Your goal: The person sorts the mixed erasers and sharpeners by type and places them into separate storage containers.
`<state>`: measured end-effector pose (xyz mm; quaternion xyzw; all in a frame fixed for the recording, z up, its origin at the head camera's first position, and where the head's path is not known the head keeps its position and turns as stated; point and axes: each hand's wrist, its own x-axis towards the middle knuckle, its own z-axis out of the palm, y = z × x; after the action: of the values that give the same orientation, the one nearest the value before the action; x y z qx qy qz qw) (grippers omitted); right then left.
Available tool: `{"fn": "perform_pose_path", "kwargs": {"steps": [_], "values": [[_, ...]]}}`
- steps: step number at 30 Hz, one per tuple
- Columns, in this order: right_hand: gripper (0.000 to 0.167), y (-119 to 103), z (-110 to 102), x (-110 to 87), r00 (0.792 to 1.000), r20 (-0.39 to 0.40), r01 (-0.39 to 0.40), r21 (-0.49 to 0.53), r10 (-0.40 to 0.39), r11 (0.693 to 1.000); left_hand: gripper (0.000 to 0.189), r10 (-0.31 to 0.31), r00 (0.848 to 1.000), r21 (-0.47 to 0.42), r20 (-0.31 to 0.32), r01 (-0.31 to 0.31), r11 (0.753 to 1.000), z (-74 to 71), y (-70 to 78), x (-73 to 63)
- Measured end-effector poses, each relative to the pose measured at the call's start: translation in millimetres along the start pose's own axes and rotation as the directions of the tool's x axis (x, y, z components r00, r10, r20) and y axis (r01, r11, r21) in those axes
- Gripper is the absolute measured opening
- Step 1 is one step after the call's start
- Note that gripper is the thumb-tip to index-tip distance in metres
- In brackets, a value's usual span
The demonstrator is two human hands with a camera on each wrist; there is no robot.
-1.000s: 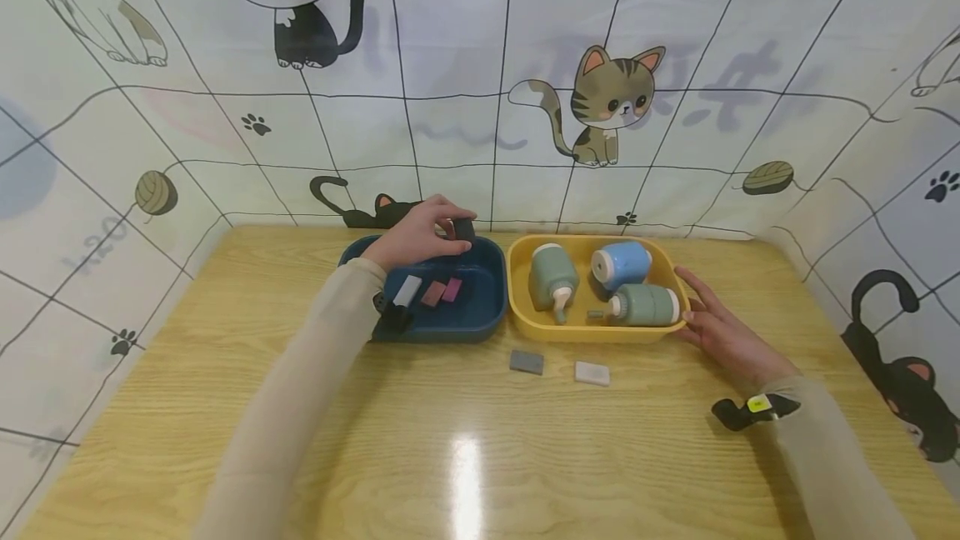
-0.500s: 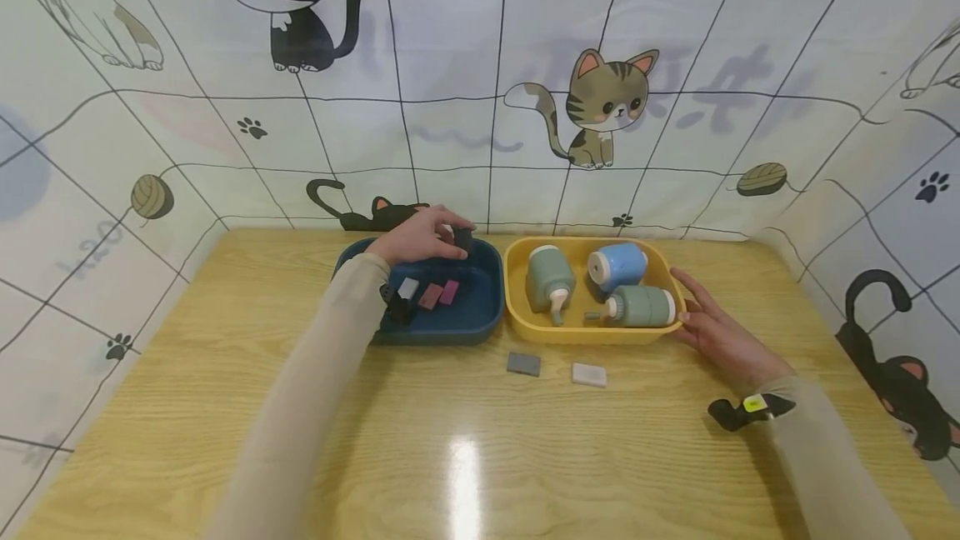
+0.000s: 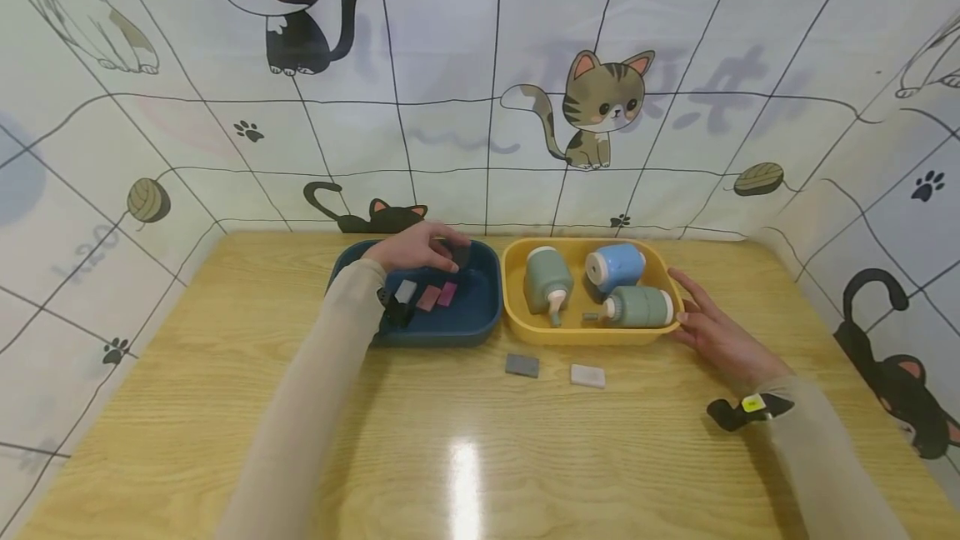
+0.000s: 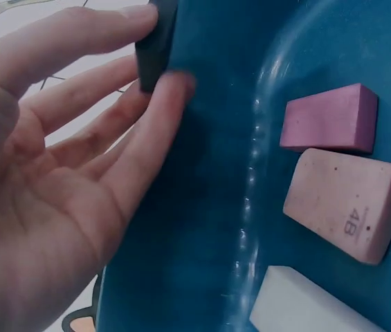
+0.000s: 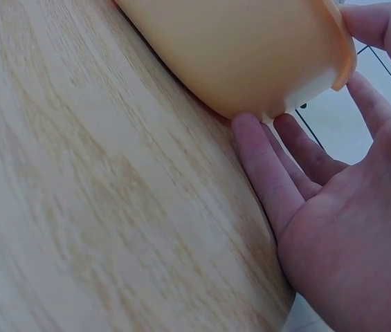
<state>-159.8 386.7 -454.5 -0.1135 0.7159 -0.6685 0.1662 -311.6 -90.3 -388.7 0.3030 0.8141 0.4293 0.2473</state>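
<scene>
My left hand [image 3: 416,248] is over the back of the dark blue tray [image 3: 468,336], pinching a dark eraser [image 4: 156,45] between thumb and fingers. Inside that tray lie a purple eraser [image 4: 330,119], a pinkish eraser marked 4B [image 4: 347,204] and a white eraser [image 4: 306,304], partly cut off in the left wrist view. Beside the right end of the yellow tray [image 3: 581,336] is my right hand [image 3: 723,340]. Its fairly straight fingers touch the rim and the lower side of the tray, as the right wrist view shows.
The yellow tray contains two grey-green bottles [image 3: 550,277] with nozzles and a blue bottle [image 3: 618,265]. On the wooden table [image 3: 525,457] in front lie a grey block [image 3: 522,365] and a white block [image 3: 587,376]. A cat-printed cloth [image 3: 450,132] stands behind.
My left hand has lowered the dark eraser from above the back rim down into the blue tray. The right hand stays against the yellow tray. The head view has shifted slightly.
</scene>
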Motion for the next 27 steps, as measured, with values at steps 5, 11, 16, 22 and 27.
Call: {"fn": "perform_pose_path", "kwargs": {"steps": [5, 11, 16, 22, 27], "values": [[0.067, 0, 1, 0.3, 1.000, 0.014, 0.019, 0.001, -0.019, 1.000, 0.043, -0.033, 0.997, -0.020, 0.066, 0.035, 0.999, 4.0, -7.5, 1.9], [0.067, 2, 2, -0.2, 1.000, 0.009, 0.029, 0.013, -0.029, 0.999, 0.044, -0.050, 0.989, -0.051, 0.137, 0.058, 0.997, 7.9, -13.7, 2.6], [0.067, 2, 3, -0.7, 1.000, 0.008, 0.029, 0.014, -0.029, 0.999, 0.042, -0.049, 0.974, -0.102, 0.222, 0.074, 0.992, 9.4, -16.4, 2.4], [0.067, 1, 3, -0.8, 1.000, -0.010, 0.020, 0.017, -0.020, 1.000, 0.044, -0.047, 0.966, -0.077, 0.256, 0.069, 0.995, 9.7, -16.8, 3.5], [0.066, 0, 2, 0.1, 0.999, 0.017, 0.032, 0.012, -0.033, 0.999, 0.048, -0.024, 0.974, -0.040, 0.224, 0.034, 0.999, 8.7, -17.6, 3.9]]}}
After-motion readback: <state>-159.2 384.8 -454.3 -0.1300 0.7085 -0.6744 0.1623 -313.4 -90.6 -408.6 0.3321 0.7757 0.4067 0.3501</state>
